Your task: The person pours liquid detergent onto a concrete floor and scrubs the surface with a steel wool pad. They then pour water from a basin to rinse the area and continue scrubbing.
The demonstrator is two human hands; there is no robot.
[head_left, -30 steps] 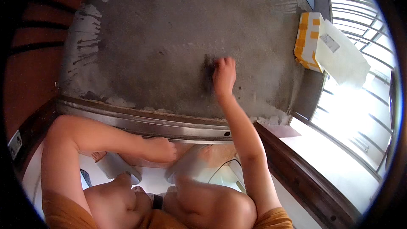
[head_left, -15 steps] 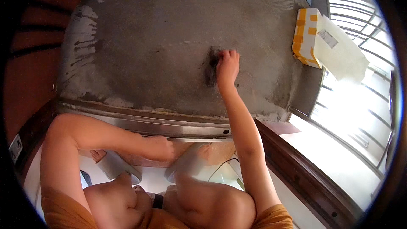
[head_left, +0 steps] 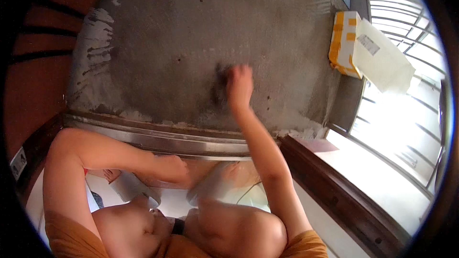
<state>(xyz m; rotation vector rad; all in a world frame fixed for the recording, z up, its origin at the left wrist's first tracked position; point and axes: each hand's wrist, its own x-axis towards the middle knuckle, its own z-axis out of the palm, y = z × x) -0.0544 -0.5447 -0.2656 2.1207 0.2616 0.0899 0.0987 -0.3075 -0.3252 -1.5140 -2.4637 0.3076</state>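
My right hand [head_left: 240, 86] is down over a rough grey concrete floor [head_left: 162, 33], its arm stretched forward. The fingers are bunched and somewhat smeared by motion; whatever they close on is hidden beneath them. A dark blurred patch [head_left: 220, 83] lies just left of these fingers, and I cannot tell whether it is shadow or a thing. My left hand [head_left: 173, 168] hangs loosely closed above my feet, with the elbow bent, and nothing shows in it. It is nearest to the metal sill [head_left: 158, 139] along the floor's near edge.
At the right a white foam box [head_left: 345, 43] with yellow tape stands beside a tilted pale lid [head_left: 385, 59], against metal railings [head_left: 397, 12]. A dark wooden frame [head_left: 334, 193] runs along the lower right. My grey slippers [head_left: 134, 186] are behind the sill.
My right hand has moved left and slightly nearer across the concrete, and the dark patch beside it has shifted the same way. My left hand has moved slightly left.
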